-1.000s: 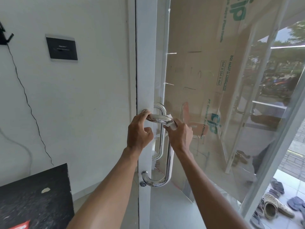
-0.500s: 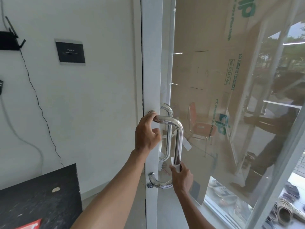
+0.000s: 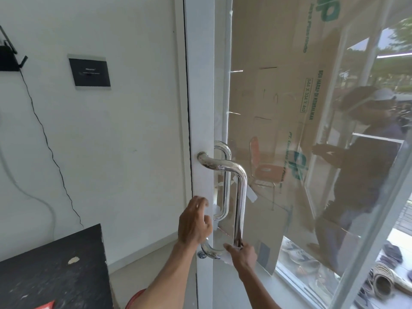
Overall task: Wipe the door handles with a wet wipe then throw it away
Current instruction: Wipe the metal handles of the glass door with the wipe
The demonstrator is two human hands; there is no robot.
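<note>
A shiny chrome pull handle stands upright on the white frame of a glass door. A second chrome handle shows behind the glass. My right hand is at the bottom bend of the near handle, pressing a white wet wipe against the metal. Only a small piece of the wipe shows below my fingers. My left hand hovers beside the door frame, just above the handle's lower mount, with its fingers loosely curled and nothing in them.
A black board leans at the lower left. A dark wall plate and a black cable hang on the white wall. Cardboard covers the glass; a person's reflection and shoes show on the right.
My left hand let go of the handle's top and dropped to beside the lower mount. My right hand slid the wipe down the bar to the bottom bend.
</note>
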